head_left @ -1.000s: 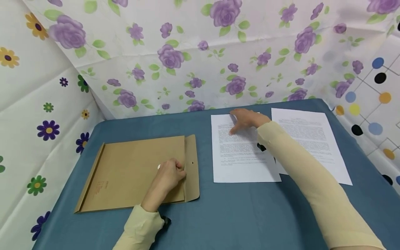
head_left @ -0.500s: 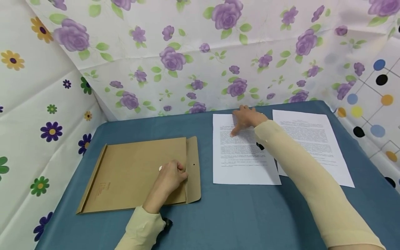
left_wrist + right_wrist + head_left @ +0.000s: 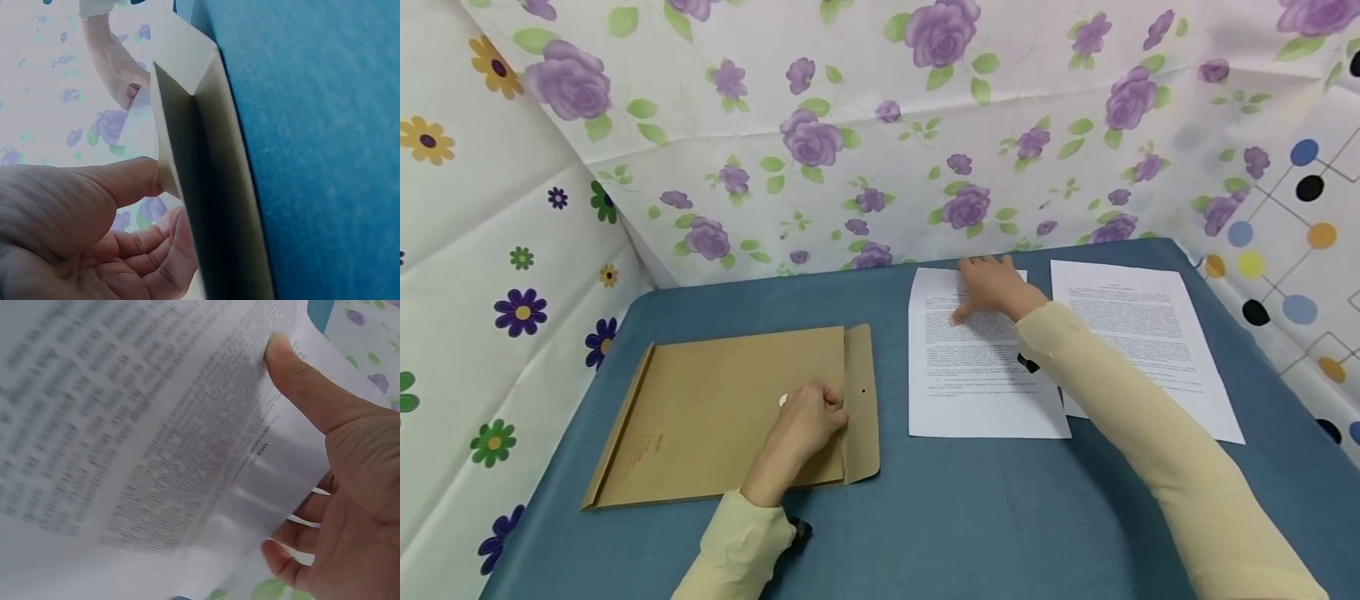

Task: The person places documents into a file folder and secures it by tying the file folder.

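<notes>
Envelope (image 3: pixel 722 417) and printed sheet (image 3: pixel 962 375) gripped by separate hands on a blue-covered bench (image 3: pixel 970 517).
The envelope is laid toward the left of the bench and pinched at its mouth by the left hand (image 3: pixel 805 421), thumb set against the edge and other fingers curled; a dark gap is seen inside, and the flap (image 3: pixel 862 417) is folded out to the right. A white disc (image 3: pixel 783 400) is partly covered by that hand. To the right of the envelope, the printed sheet is grasped near its far edge by the right hand (image 3: pixel 996 287), with the thumb on the print and the paper bowed. A second sheet (image 3: pixel 1142 333), farther right, is partly hidden by the right sleeve (image 3: pixel 1120 404).
</notes>
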{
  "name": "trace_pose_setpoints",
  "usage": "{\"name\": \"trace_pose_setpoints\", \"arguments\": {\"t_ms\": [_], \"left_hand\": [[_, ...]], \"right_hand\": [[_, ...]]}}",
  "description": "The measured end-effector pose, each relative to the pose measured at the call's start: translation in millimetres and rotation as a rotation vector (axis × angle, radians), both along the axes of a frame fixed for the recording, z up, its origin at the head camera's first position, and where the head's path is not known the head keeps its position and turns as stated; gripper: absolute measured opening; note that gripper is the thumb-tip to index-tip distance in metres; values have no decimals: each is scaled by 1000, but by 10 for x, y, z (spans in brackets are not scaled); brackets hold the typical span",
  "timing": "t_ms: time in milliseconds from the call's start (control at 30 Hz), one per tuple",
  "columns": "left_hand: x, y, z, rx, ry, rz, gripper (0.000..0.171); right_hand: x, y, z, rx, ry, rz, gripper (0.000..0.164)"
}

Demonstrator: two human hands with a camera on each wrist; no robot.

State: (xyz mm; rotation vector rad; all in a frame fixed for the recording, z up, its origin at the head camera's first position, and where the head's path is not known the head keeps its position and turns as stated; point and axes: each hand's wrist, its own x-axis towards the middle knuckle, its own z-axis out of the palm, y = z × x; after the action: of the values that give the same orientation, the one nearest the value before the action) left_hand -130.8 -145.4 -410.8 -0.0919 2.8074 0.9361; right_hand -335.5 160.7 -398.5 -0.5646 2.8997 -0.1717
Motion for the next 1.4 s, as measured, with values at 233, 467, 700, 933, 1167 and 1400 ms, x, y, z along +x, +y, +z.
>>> {"name": "trace_pose_setpoints", "arguments": {"t_ms": [233,467,700,933,1167,1400], "left_hand": [[-12,15,2,8,-4,0,16],[-9,16,11,15,-14,2,15],[-4,20,43,0,-23,14,13],[-15,34,23,-17,-19,13,10],[-30,71,-8,-65,30,3,7],[-34,93,-17,-58,49,6,21]], "right_hand": [[32,87,-94,-151,-2,-39,97],[12,199,-180,-312,90,-61,44],[43,260,-123,-425,217,-35,31],[164,289,53,-429,226,46,15],[313,355,253,-400,196,83,19],[455,424,517,-371,197,96,19]]}}
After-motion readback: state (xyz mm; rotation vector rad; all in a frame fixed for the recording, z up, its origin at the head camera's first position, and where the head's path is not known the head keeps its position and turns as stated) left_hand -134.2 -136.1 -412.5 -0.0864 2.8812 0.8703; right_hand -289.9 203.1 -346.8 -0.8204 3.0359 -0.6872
